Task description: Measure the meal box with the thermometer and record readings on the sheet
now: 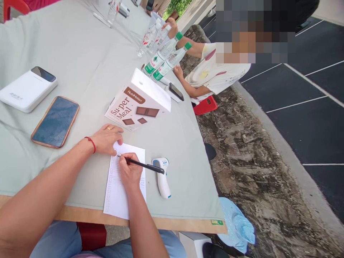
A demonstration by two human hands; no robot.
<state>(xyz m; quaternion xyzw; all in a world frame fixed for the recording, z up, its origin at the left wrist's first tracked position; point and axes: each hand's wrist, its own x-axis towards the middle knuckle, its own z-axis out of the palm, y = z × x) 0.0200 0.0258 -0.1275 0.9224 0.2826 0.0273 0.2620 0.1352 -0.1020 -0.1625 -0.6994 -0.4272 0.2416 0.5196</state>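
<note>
Pen [147, 166] sits pinched in your right hand [131, 171], tip at the upper left of the paper [115, 193], long axis slanting toward the thermometer [163, 182], while your left hand [105, 139], fingers loosely spread, rests near that tip

The left hand [109, 139] wears a gold-coloured ring [108, 128], its wrist a thin red bracelet [92, 142]; the trousers [57, 239] are blue.

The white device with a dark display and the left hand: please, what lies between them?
In the head view, a phone lies between the white device and the left hand, on the pale tablecloth.
</note>
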